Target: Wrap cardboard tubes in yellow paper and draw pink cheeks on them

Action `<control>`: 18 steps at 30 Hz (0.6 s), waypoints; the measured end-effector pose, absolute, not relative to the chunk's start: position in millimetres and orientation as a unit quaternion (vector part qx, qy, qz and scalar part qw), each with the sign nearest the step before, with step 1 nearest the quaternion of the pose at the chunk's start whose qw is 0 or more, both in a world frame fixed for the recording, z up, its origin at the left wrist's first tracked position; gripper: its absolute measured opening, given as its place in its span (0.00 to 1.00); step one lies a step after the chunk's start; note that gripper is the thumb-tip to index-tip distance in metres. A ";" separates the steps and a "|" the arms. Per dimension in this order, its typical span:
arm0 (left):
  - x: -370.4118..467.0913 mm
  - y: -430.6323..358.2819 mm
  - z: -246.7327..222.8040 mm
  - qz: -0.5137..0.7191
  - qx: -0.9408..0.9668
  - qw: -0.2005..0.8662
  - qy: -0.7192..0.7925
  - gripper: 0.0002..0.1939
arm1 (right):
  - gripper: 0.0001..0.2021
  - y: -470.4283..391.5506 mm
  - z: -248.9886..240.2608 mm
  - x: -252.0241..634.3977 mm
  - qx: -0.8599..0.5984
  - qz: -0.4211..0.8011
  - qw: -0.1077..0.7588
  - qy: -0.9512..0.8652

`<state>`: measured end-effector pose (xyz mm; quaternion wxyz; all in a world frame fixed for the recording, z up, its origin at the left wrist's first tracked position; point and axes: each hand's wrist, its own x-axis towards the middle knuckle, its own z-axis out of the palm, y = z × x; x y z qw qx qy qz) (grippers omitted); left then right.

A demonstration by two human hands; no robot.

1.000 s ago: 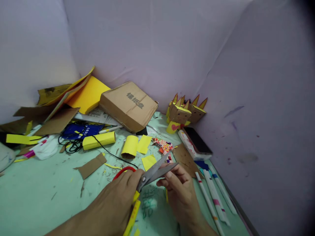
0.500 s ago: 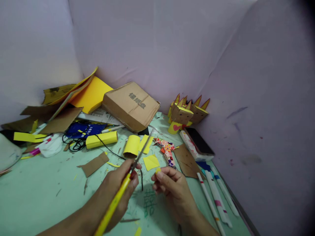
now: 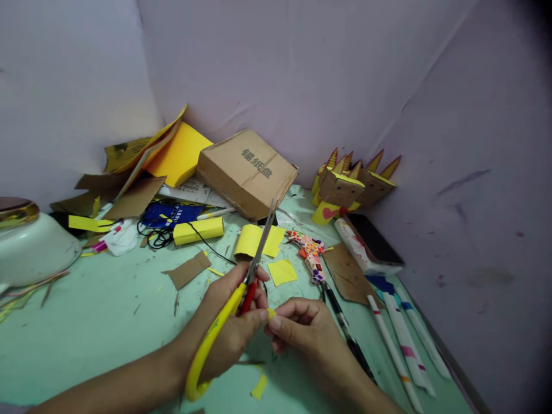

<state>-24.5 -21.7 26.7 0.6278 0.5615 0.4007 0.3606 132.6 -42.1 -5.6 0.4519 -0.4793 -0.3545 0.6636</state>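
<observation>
Yellow scrap: lying loose at the near side of the pale green tabletop.
Left hand: closed around scissors, with thumb stretched toward the right hand.
Scissors: gripped, not set down; tilted up and away, with blades nearly together and no paper visible between them.
Right hand: pinching a small yellow piece between thumb and fingers.
Small yellow piece: held above the tabletop, between both hands, touching or almost touching the left thumb; too covered to make out in shape.
Cutting so far: judging by looks, already separated from any larger sheet; cannot tell whether trimmed fully.
Black pen: lying just beside the right hand, on the outer side.
White stick: lying farther right, near others like it, with coloured bands.
Yellow square: lying flat just beyond the hands, apparently cut out but not yet joined to anything.
Yellow tube: rolled, with open end facing near; seemingly unattached too.
Patterned piece: lying beyond the pen.
Cardboard box: leaning at the back.
Cardboard figures: standing by the wall, with spikes, dots and hearts in place; finished, by appearance.
</observation>
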 end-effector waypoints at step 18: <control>-28.8 -20.3 37.6 0.322 0.714 0.445 0.434 0.09 | 0.10 -38.6 1.4 139.9 -0.478 0.580 0.536 -0.385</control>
